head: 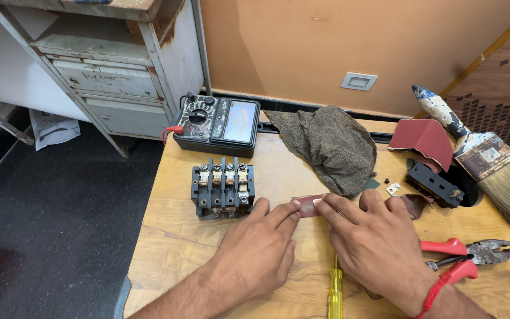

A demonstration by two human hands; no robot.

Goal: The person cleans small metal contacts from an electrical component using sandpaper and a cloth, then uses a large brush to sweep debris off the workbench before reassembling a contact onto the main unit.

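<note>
Sandpaper strip [309, 205], dark red, lies flat on the wooden table [172, 248] with its long axis running left to right, pinned at both ends: left hand [255, 251] presses its left end with extended fingertips, right hand [379, 245] its right end, both palms down, fingers nearly straight, gripping nothing; a black contactor [222, 190] sits just left

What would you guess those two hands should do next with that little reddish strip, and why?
Probably lift the reddish strip off the wooden table with a pinch. The left hand and right hand only press its ends flat with their fingertips, so neither really grips it yet, and the black contactor block sits just beside it.
</note>
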